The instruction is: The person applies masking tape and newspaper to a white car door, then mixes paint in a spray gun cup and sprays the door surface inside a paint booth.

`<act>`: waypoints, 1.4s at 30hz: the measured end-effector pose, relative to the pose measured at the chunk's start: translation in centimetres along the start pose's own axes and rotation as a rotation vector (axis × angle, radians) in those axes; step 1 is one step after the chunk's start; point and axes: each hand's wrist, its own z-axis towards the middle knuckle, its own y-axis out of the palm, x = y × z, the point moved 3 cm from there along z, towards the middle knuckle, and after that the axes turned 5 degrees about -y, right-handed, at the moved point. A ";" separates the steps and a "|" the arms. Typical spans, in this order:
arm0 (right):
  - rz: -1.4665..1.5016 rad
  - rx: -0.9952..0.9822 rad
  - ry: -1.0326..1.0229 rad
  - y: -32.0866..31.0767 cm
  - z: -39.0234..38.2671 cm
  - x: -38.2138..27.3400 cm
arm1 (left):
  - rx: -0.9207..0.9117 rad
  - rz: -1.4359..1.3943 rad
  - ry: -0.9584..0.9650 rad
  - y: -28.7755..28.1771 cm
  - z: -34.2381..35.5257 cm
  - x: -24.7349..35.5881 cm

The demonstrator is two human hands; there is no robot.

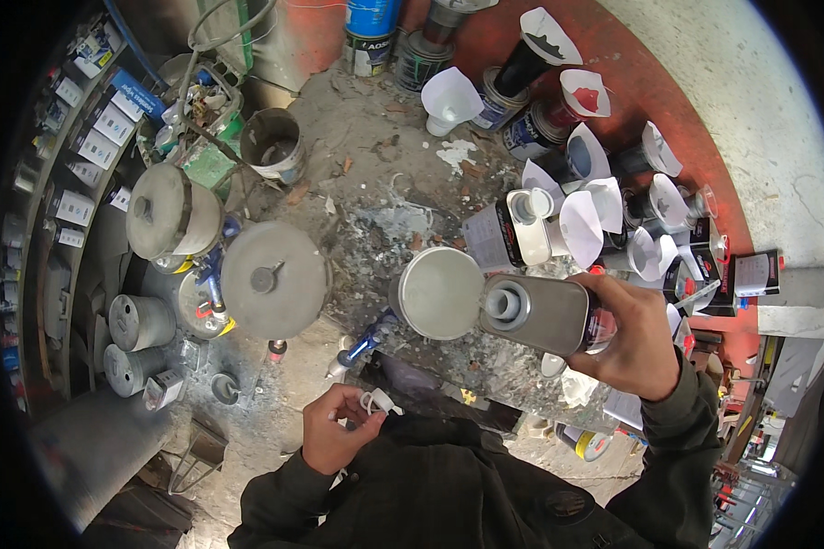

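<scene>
One grey rect. metal can (551, 316): R hand (635, 340) grips; L hand (341, 428) pinches white plastic cap (382, 401). Prob. pre-pour; next needs slow tilt.

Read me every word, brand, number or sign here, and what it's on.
I won't copy printed wording, but it shows here:
Blue can at the top: large letters, unquoted.
Blue box on the left shelf: pale letters, unquoted.
White labels on that shelf: too small to read.
Pale label beside the held metal can: too small to read.
</scene>
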 end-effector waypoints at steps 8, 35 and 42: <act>0.138 0.035 0.023 0.0 -0.3 0.7 | 0.028 -0.024 0.024 -0.1 -0.1 -0.1; 0.515 0.155 -0.069 11.0 -10.9 2.5 | -0.242 0.657 0.162 8.7 0.8 12.4; 0.491 0.236 -0.143 10.9 -11.6 2.5 | -0.415 1.109 0.441 9.8 0.5 13.9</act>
